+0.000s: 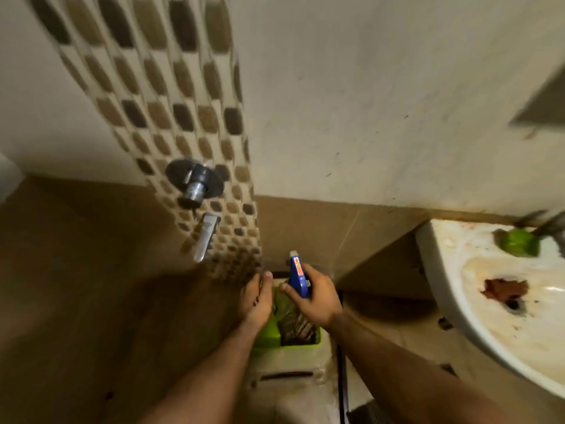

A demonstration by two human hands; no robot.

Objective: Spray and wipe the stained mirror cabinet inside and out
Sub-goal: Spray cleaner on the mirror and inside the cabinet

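My right hand (318, 298) grips a spray bottle (298, 276) by its blue trigger head, nozzle pointing up and away. The bottle's body is hidden behind the hand. My left hand (255, 298) hovers just left of it, fingers relaxed and holding nothing. Both hands are above a green basket (269, 332) that holds a dark patterned cloth (295, 324). A grey edge at the upper right (541, 108) may be the mirror cabinet; it is blurred and mostly out of view.
A stained white sink (452, 270) with a rusty patch near its drain stands at the right, a green object (518, 244) on its rim. A chrome valve (195, 182) and spout (206, 237) jut from the mosaic tile strip. The basket rests on a pale stool (290, 365).
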